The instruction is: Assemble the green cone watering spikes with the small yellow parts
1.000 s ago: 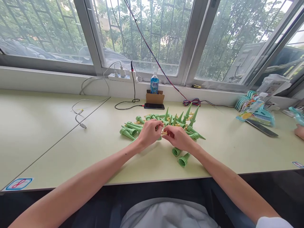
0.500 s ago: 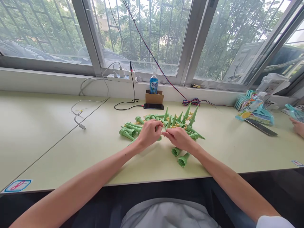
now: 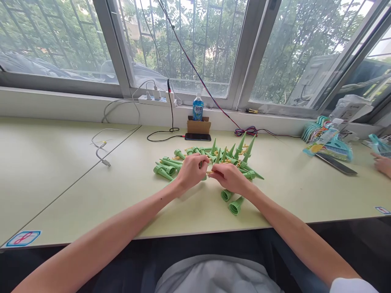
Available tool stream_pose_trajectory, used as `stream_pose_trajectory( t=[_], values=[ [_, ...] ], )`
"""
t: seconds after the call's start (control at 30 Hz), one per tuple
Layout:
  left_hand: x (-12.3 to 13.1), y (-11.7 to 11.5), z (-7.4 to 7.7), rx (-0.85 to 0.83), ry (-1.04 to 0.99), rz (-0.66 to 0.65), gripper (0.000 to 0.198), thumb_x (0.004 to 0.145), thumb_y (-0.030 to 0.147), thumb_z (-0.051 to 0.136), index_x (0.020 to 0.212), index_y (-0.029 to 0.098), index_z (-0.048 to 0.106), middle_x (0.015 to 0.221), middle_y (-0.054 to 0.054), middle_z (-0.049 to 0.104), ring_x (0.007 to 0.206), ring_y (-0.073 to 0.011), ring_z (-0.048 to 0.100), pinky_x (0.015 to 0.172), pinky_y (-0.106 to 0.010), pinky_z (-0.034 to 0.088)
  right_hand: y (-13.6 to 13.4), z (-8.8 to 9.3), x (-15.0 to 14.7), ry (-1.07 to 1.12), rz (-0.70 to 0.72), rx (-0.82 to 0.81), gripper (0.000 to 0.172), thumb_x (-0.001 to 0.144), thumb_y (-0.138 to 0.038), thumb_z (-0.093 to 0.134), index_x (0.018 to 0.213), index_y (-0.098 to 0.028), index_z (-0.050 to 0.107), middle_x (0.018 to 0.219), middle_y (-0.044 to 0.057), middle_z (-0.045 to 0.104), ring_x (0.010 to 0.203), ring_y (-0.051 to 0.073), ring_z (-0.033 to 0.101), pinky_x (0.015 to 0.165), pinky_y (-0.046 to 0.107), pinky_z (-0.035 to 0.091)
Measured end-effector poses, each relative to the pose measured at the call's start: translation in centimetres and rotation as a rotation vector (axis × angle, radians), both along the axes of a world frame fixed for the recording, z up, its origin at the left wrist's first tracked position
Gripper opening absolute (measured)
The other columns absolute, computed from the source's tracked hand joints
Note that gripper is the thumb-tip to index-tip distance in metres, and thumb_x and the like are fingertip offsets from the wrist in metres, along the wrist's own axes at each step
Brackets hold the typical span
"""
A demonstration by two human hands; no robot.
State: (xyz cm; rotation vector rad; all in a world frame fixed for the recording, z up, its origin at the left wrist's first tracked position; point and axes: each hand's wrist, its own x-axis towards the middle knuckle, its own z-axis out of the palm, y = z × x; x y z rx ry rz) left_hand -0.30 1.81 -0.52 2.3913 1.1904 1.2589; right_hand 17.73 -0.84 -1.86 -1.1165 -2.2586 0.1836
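My left hand (image 3: 193, 169) is closed in a pinch above the middle of the desk. A green plastic watering spike (image 3: 204, 178) shows under its fingers, mostly hidden by the hand. Close on its right, my right hand (image 3: 228, 176) pinches a small yellow valve piece (image 3: 209, 172) between thumb and forefinger, pointing toward the left hand. Around and behind both hands lies a pile of green spikes (image 3: 167, 166) mixed with yellow valve pieces (image 3: 226, 161); several spikes stand point up. Two green spikes (image 3: 235, 206) lie below my right hand, with their round threaded openings facing me.
Behind the pile, a phone (image 3: 198, 137) leans by a cardboard box (image 3: 198, 125) holding a blue bottle (image 3: 198, 108). Cables (image 3: 104, 154) run across the left of the desk. At right lie packaged brushes (image 3: 336, 148), a dark phone (image 3: 335, 163) and another person's hand (image 3: 382, 163).
More of the yellow valve now shows at my right fingertips, which have shifted slightly. My left hand has hardly moved. The other person's hand at far right has shifted a little.
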Motion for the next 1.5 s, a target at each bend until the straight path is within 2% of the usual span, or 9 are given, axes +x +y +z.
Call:
stream_pose_trajectory(
  t=[0.17, 0.43, 1.0, 1.33, 1.5],
  values=[
    [0.00, -0.09, 0.05, -0.008, 0.008, -0.002, 0.025, 0.082, 0.013, 0.048, 0.075, 0.018, 0.072, 0.072, -0.001, 0.067, 0.062, -0.0125, 0.056, 0.068, -0.027, 0.044, -0.18, 0.13, -0.08, -0.016, -0.017, 0.000, 0.038, 0.098, -0.038, 0.047, 0.065, -0.020, 0.042, 0.057, -0.003, 0.042, 0.055, 0.012, 0.037, 0.056, 0.024, 0.028],
    [0.02, -0.30, 0.18, -0.036, 0.030, -0.013, 0.025, 0.083, 0.013, 0.047, 0.078, 0.018, 0.071, 0.076, -0.002, 0.068, 0.062, -0.0125, 0.056, 0.070, -0.028, 0.045, -0.11, 0.01, -0.14, 0.003, -0.013, -0.012, 0.037, 0.095, -0.032, 0.053, 0.063, -0.019, 0.038, 0.056, -0.004, 0.038, 0.054, 0.010, 0.030, 0.054, 0.023, 0.026],
    [0.00, -0.16, 0.03, -0.046, 0.068, -0.046, 0.027, 0.085, 0.014, 0.044, 0.080, 0.018, 0.069, 0.079, -0.002, 0.067, 0.066, -0.0139, 0.056, 0.067, -0.028, 0.044, -0.34, 0.05, -0.36, 0.070, 0.003, -0.051, 0.024, 0.088, -0.024, 0.062, 0.068, -0.018, 0.050, 0.058, -0.004, 0.049, 0.055, 0.010, 0.041, 0.057, 0.022, 0.031],
    [-0.06, -0.10, 0.12, -0.060, 0.112, -0.051, 0.027, 0.088, 0.015, 0.042, 0.086, 0.018, 0.068, 0.085, -0.004, 0.070, 0.073, -0.0163, 0.060, 0.072, -0.030, 0.045, -0.30, 0.23, -0.27, 0.062, -0.012, -0.048, 0.024, 0.088, -0.026, 0.060, 0.068, -0.018, 0.051, 0.058, -0.004, 0.047, 0.055, 0.010, 0.039, 0.057, 0.023, 0.032],
    [-0.09, -0.17, 0.24, -0.082, 0.129, -0.062, 0.028, 0.090, 0.016, 0.040, 0.090, 0.018, 0.068, 0.089, -0.005, 0.070, 0.082, -0.0185, 0.062, 0.076, -0.031, 0.046, -0.22, 0.17, -0.05, 0.065, -0.036, -0.055, 0.024, 0.089, -0.027, 0.059, 0.069, -0.018, 0.050, 0.058, -0.004, 0.047, 0.054, 0.010, 0.039, 0.057, 0.023, 0.032]
  ],
)
